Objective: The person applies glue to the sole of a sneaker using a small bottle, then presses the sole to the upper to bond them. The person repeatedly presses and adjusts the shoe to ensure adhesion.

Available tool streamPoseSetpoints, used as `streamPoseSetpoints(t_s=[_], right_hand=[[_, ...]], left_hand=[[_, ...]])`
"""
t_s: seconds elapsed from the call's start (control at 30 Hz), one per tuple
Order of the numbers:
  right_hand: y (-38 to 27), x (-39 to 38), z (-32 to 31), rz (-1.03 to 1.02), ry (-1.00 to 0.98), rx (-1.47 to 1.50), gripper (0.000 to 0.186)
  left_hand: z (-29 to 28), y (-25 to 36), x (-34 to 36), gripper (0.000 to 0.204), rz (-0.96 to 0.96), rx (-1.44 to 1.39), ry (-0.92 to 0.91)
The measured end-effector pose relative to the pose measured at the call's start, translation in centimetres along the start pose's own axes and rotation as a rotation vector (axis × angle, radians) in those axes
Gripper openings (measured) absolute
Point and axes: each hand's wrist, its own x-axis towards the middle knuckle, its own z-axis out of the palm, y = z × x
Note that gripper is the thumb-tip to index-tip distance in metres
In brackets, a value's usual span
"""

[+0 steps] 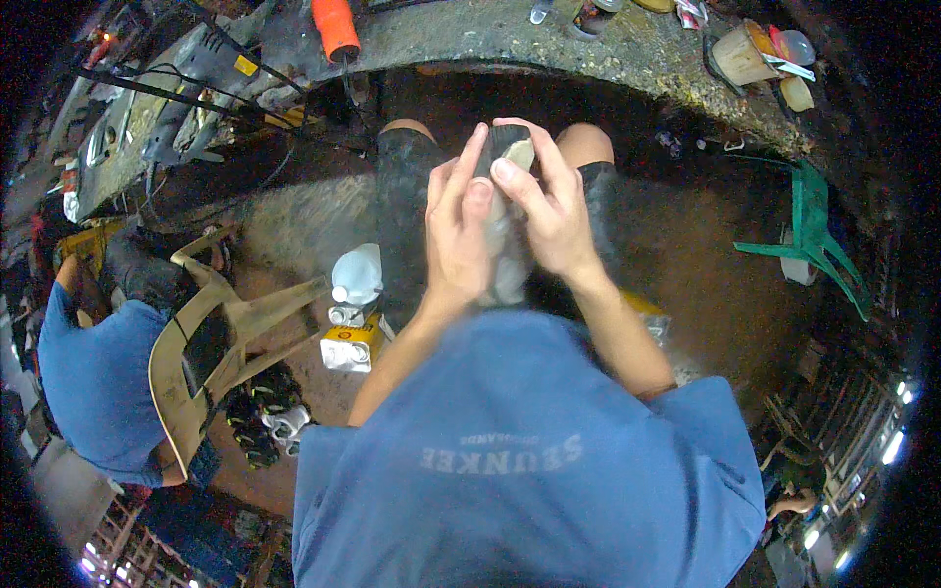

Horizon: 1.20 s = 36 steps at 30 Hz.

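Note:
Above my lap, my two hands hold a long shoe-like piece between them. It has a dark end and a pale, cream-coloured patch; its exact kind is hard to make out. My left hand lies along its left side, with fingers stretched forward and thumb bent in against it. The fingers of my right hand wrap over the far end, and its thumb presses on the pale patch. Between my wrists a blurred whitish part shows, partly covered by the hands.
A rough workbench curves across the front, bearing an orange cylinder and a bucket. On the left a person in a blue shirt sits on a beige plastic chair. Beside me stand a plastic jug, a yellow tin and a green stool.

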Motion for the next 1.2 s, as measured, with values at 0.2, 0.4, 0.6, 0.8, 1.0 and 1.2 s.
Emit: streamPoseSetpoints(t_s=[0.2,0.4,0.6,0.8,1.0,1.2], right_hand=[[0.8,-0.5,0.0,-0.034,-0.057,0.040,0.049],[1.3,-0.4,0.6,0.004,-0.057,0.103,0.054],[-0.3,-0.8,1.4,-0.083,-0.015,0.003,0.053],[-1.2,-1.7,2.1,-0.056,-0.043,0.073,0.051],[-0.9,-2.4,2.9,-0.100,-0.022,0.039,0.050],[-0.6,-2.6,3.8,-0.082,-0.020,0.049,0.049]], left_hand=[[0.1,-0.5,-0.5,0.072,0.030,-0.019,0.055],[0.0,-0.7,-0.7,0.069,-0.020,-0.044,0.077],[-3.4,0.8,0.6,0.055,0.096,-0.042,-0.097],[-5.6,3.1,0.5,0.055,0.103,0.121,-0.195],[-5.9,3.1,-0.5,0.055,0.245,0.356,-0.162],[-6.1,2.1,-1.0,0.054,0.254,0.383,-0.100]])
